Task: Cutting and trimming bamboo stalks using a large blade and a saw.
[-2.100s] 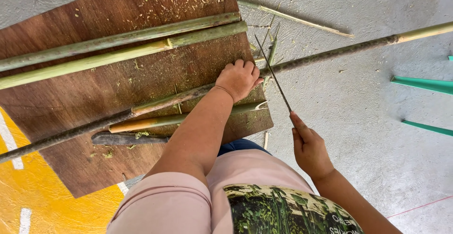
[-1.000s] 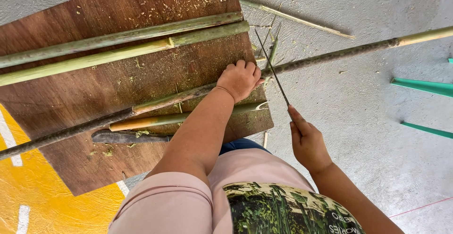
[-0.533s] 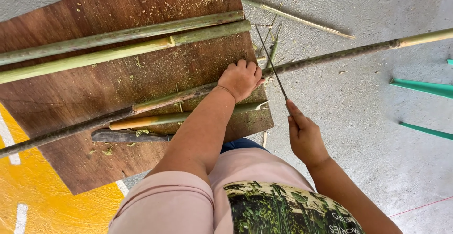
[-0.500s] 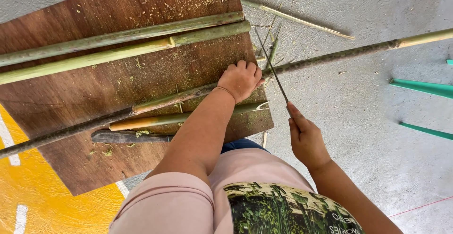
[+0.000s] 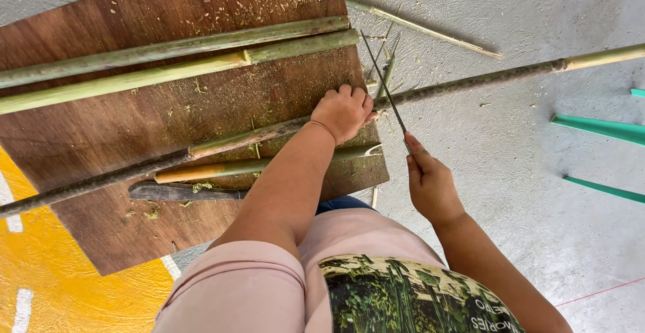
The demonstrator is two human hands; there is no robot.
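Note:
My left hand (image 5: 344, 110) grips a long thin bamboo pole (image 5: 470, 82) where it crosses the edge of a brown wooden board (image 5: 121, 24). The pole runs from the lower left of the board out over the concrete floor to the upper right. My right hand (image 5: 430, 184) holds a thin dark blade (image 5: 381, 81) whose edge rests across the pole just right of my left hand.
Two thicker green bamboo poles (image 5: 175, 61) lie side by side across the top of the board. A shorter bamboo piece (image 5: 242, 168) and a dark flat tool (image 5: 181, 192) lie near its lower edge. Thin bamboo strips (image 5: 430, 31) and green metal legs (image 5: 598, 128) are on the floor.
My right hand has shifted slightly up and left with the blade. My left hand and the pole stay in place.

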